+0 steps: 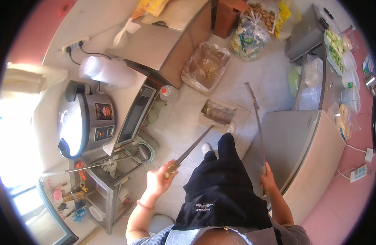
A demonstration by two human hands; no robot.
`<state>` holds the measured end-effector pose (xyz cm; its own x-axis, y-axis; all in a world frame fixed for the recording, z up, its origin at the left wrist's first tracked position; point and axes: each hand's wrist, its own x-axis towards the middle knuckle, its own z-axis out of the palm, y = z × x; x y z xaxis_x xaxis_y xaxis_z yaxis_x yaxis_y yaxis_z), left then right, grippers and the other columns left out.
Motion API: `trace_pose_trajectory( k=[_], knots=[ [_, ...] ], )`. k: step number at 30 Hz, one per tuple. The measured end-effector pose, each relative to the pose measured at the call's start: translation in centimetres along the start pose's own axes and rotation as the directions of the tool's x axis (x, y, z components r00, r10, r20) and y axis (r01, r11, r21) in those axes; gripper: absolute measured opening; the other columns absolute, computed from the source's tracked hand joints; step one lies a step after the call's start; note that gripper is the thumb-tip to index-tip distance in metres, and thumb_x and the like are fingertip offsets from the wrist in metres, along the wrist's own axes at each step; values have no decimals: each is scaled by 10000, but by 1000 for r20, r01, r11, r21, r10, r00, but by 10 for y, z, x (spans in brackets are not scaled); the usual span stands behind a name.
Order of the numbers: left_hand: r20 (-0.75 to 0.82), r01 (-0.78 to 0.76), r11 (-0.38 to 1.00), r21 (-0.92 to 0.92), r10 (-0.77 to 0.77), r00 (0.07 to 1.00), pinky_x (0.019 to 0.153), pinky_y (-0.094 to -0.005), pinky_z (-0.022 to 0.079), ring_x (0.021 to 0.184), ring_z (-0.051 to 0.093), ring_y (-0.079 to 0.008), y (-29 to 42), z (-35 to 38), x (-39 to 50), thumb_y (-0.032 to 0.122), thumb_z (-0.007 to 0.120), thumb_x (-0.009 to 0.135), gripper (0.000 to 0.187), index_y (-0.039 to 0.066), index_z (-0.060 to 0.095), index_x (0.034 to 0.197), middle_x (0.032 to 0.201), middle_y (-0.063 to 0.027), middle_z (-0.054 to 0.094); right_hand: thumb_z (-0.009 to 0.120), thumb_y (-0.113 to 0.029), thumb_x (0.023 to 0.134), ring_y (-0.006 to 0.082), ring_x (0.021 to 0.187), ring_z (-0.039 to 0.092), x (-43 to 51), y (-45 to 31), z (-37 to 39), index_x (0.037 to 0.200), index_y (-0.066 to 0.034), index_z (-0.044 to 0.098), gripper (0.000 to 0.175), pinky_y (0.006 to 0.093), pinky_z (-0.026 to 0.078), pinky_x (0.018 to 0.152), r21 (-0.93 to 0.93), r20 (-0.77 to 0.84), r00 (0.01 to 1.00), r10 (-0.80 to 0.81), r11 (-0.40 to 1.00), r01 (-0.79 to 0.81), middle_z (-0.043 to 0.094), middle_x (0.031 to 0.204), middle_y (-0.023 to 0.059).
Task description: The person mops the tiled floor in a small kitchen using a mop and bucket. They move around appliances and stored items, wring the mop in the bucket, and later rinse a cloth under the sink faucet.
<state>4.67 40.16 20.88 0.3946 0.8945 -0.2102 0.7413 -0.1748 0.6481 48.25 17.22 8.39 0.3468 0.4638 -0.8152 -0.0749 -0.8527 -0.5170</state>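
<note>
My left hand (160, 180) is closed around the upper end of a long dark handle that slants down toward the floor. At its lower end lies what looks like a dustpan (219, 111), dark inside with a tan edge, just ahead of my feet. In my right hand (269, 180) is the grip of a long thin stick, apparently a broom (259, 128). Its narrow far end reaches over the tiles, right of the dustpan and apart from it. One white shoe (231, 128) is close to the dustpan's near edge.
A plastic-lined box (206, 67) with scraps sits ahead, near a bag of vegetables (249, 39). At left are a microwave (136, 114), a rice cooker (87, 119) and a metal-framed stand (107, 196). A refrigerator (286, 144) stands close by my right arm. Tiled floor (182, 122) lies between.
</note>
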Motion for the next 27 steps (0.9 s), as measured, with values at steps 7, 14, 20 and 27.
trace_pose_trajectory(
  k=[7,14,20,27],
  knots=[
    [-235,146,538,-830,-575,784,526,-218,483,586,578,-79,-55,22,-42,34,695,874,386,15,576,1241,932,-74,702,517,-21,867,151,429,467,-13,-12,-4,1550,-166,206,764,308,399,394,10,-83,996,-16,1000,17,472,600,46],
    [252,-153,-459,-875,-702,666,450,-234,310,483,357,-67,-115,173,38,365,692,913,236,145,620,957,564,70,334,532,-3,882,133,424,471,-50,-34,28,1545,-115,210,746,302,401,390,-61,4,997,-82,995,82,473,577,27],
    [425,-232,-678,-697,-652,628,482,-235,372,493,379,-84,-119,191,70,403,633,946,262,143,609,945,557,64,346,533,8,881,122,422,463,-75,-63,49,1542,-84,218,738,292,387,385,-75,66,991,-119,989,123,474,586,16],
    [450,-210,-690,-692,-641,622,477,-235,370,490,383,-94,-120,195,69,410,604,963,270,142,585,983,537,51,346,545,4,891,118,416,450,-68,-63,54,1530,-78,249,709,284,383,384,-119,29,986,-162,979,164,474,597,15]
  ],
)
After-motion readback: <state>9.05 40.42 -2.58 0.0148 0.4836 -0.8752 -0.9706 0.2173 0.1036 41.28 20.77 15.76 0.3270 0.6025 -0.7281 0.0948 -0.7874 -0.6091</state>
